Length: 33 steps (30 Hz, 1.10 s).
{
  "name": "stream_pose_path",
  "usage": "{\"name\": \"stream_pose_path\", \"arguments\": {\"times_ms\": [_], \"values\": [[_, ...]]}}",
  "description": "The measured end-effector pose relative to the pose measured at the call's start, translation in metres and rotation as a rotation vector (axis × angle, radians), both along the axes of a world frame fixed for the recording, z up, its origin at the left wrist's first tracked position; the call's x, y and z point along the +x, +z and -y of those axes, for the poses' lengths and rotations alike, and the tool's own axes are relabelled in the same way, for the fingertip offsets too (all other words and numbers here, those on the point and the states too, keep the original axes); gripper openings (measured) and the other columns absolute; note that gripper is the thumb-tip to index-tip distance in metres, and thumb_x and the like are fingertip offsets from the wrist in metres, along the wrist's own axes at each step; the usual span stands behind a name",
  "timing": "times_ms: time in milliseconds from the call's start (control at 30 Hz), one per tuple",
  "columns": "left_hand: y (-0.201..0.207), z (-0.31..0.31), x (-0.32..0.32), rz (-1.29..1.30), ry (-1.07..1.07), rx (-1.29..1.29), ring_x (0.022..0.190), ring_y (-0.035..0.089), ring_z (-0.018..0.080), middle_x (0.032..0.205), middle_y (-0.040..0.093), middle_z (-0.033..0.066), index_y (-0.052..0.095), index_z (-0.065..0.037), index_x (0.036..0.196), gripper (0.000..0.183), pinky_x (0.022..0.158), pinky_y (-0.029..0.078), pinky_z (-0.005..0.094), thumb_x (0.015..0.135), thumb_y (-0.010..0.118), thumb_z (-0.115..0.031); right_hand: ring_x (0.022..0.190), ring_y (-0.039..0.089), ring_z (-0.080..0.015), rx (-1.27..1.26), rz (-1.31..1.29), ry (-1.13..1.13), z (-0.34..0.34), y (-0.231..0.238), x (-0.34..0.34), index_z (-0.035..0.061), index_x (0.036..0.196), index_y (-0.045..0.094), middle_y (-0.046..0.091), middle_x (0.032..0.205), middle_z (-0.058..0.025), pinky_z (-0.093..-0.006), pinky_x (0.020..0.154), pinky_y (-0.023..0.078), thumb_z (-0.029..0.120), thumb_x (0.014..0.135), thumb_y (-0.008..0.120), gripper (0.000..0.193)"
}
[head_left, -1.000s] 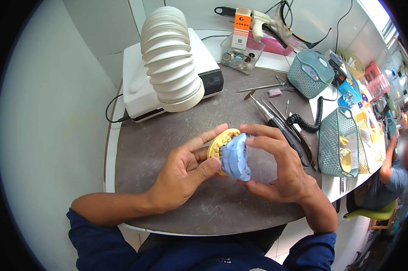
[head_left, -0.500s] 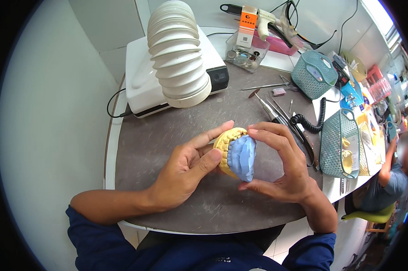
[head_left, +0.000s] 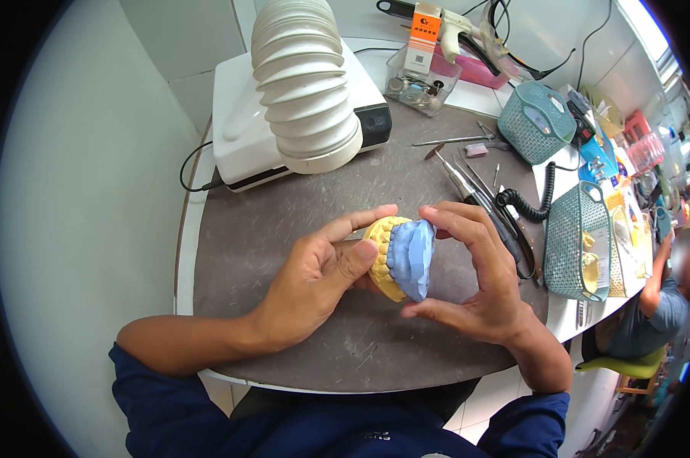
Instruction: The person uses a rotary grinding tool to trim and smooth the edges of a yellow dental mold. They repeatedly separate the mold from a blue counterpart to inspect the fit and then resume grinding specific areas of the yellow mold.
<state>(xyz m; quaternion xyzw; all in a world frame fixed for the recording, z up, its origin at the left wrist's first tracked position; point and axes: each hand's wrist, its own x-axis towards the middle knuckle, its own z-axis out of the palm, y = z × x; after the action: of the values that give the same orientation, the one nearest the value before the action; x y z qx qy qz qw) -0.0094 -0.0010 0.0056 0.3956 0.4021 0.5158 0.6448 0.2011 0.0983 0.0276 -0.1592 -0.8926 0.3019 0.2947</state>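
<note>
Over the middle of the brown work surface, my left hand is closed on a yellow dental model, thumb on its near side and fingers around its far edge. A blue dental model sits against the yellow one, their rows of teeth meeting. My right hand grips the blue model by its two ends, the index finger at the top and the thumb at the bottom. Both models are tilted with their teeth edges upright. The fingers of my left hand behind the yellow model are partly hidden.
A white machine with a ribbed hose stands at the back left. To the right lie a handpiece with a disc, its coiled cord and two teal baskets. Another person sits at the far right.
The view has shifted slightly. The blue and yellow models have turned a little in my hands, and my grip on both stays nearly the same.
</note>
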Motion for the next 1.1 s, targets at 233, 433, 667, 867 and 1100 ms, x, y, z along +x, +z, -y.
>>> {"name": "stream_pose_path", "arguments": {"times_ms": [233,433,667,867,1100], "values": [[-0.001,-0.002,0.004,0.141,0.064,-0.088,0.105,0.062,0.0124,0.124,0.061,0.0102,0.039,-0.003,0.149,0.055,0.090,0.053,0.0276,0.105,0.051,-0.032,0.115,0.060,-0.0345,-0.014,0.029,0.011,-0.003,-0.002,0.000,0.0002,0.141,0.049,0.054,0.132,-0.0211,-0.0403,0.096,0.049,0.027,0.072,0.087,0.083],[0.003,-0.003,-0.001,0.190,-0.022,-0.123,0.123,0.056,0.0177,0.135,0.054,0.0104,0.030,-0.002,0.152,0.062,0.103,0.050,0.0367,0.103,0.052,-0.035,0.113,0.061,-0.0313,-0.132,-0.039,0.030,-0.009,-0.011,0.002,-0.0009,0.141,0.049,0.056,0.132,-0.0220,-0.0378,0.096,0.049,0.026,0.078,0.082,0.076],[0.005,-0.002,-0.001,0.159,-0.004,-0.115,0.122,0.057,0.0186,0.135,0.054,0.0112,0.030,-0.002,0.151,0.068,0.102,0.051,0.0371,0.099,0.061,-0.032,0.109,0.064,-0.0260,-0.192,-0.091,0.037,-0.012,-0.016,0.001,0.0006,0.139,0.052,0.060,0.128,-0.0187,-0.0354,0.093,0.052,0.032,0.074,0.087,0.080],[0.006,-0.001,0.002,0.202,0.057,-0.119,0.106,0.066,0.0161,0.117,0.067,0.0140,0.036,-0.001,0.149,0.063,0.096,0.055,0.0327,0.098,0.063,-0.026,0.108,0.064,-0.0248,-0.195,-0.101,0.048,-0.011,-0.016,0.001,0.0011,0.138,0.053,0.060,0.128,-0.0179,-0.0362,0.094,0.054,0.032,0.071,0.088,0.082],[0.002,-0.003,0.001,0.191,0.061,-0.124,0.106,0.066,0.0159,0.118,0.067,0.0127,0.039,0.000,0.146,0.058,0.094,0.056,0.0306,0.099,0.063,-0.026,0.110,0.064,-0.0248,-0.227,-0.102,0.051,-0.012,-0.019,0.001,0.0010,0.138,0.052,0.060,0.130,-0.0179,-0.0363,0.094,0.053,0.030,0.069,0.089,0.083]]}}
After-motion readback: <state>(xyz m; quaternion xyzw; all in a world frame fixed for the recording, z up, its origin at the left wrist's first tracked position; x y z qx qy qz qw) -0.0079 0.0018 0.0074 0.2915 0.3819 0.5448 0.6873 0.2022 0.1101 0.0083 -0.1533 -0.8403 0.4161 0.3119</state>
